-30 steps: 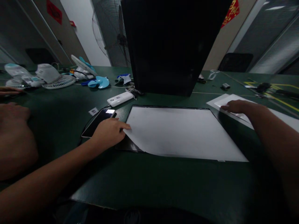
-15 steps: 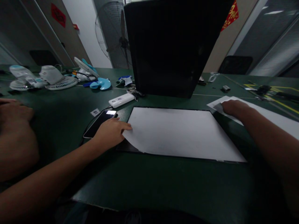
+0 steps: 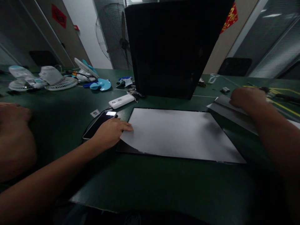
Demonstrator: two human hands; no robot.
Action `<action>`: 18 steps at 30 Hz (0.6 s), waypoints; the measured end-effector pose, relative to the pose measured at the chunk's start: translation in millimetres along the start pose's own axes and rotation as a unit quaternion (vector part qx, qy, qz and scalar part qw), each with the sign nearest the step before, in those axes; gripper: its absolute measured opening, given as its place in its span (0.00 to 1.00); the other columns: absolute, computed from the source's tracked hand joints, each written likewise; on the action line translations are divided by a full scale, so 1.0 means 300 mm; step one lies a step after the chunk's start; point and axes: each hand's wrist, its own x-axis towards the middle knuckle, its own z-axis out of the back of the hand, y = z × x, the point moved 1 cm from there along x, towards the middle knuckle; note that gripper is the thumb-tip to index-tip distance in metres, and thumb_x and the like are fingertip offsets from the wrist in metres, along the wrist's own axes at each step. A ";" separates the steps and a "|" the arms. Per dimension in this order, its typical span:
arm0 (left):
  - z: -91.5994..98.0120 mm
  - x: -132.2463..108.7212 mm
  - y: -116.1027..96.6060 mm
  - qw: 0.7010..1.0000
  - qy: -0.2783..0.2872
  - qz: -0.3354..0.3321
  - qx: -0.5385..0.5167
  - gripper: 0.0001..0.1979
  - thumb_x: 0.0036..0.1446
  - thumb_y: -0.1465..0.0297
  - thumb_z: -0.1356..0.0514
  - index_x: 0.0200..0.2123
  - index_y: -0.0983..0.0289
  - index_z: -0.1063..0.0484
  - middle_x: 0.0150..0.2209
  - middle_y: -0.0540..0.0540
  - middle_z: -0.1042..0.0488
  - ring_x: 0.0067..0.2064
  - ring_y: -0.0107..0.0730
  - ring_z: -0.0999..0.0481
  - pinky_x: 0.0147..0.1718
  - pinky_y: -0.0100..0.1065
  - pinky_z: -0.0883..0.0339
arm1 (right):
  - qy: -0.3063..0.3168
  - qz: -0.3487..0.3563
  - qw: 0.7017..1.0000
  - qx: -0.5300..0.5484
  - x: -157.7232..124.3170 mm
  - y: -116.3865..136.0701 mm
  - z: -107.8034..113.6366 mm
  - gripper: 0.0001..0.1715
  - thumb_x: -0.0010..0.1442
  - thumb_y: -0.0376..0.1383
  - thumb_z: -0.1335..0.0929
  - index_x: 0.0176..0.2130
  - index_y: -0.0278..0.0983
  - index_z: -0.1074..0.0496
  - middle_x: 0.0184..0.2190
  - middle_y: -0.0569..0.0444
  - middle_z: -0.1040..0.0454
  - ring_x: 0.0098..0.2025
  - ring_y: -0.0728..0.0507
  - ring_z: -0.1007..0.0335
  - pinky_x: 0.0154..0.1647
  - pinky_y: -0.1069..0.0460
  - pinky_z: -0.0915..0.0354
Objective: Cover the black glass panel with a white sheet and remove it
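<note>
Dim office walls and glass partitions are closing in a dark green bench [image 3: 150, 187], where a flat panel [image 3: 126, 149] is lying at the middle, a little back from the near edge. A white sheet [image 3: 178, 132] is covering almost all of it, with its near left corner curling up off the panel's dark face.

The left hand [image 3: 110, 131] is resting at that panel's left edge, fingers drawn close together over the sheet's lifted edge and holding it; the thumb is hidden beneath. The right hand [image 3: 246, 98] is curling shut around the far end of the top sheet [image 3: 225, 102] of a paper stack [image 3: 234, 120] toward the bench's right edge, raising that end clear of the pile.

Just left of the left hand, a phone [image 3: 99, 123] with a lit strip is lying face up, a small label [image 3: 95, 112] beside it and a white power bank [image 3: 120, 101] just behind. A large dark panel [image 3: 168, 47] is standing upright right behind the flat one. Toward the far left corner, a blue fan blade [image 3: 100, 83] and a white fan grille [image 3: 62, 82] are lying among other fan parts, and a pedestal fan [image 3: 117, 40] is standing beyond the far edge. Another person's hand [image 3: 14, 137] is resting on the bench by the left edge, blurred.
</note>
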 end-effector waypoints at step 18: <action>-0.016 0.014 -0.037 0.997 0.074 -0.032 -0.003 0.29 0.68 0.47 0.44 0.68 0.48 0.33 0.71 0.54 0.37 0.70 0.56 0.36 0.66 0.62 0.43 | -0.073 0.182 0.980 -0.028 -0.484 0.229 0.309 0.19 0.65 0.48 0.31 0.42 0.39 0.16 0.37 0.43 0.21 0.38 0.37 0.26 0.37 0.44 0.37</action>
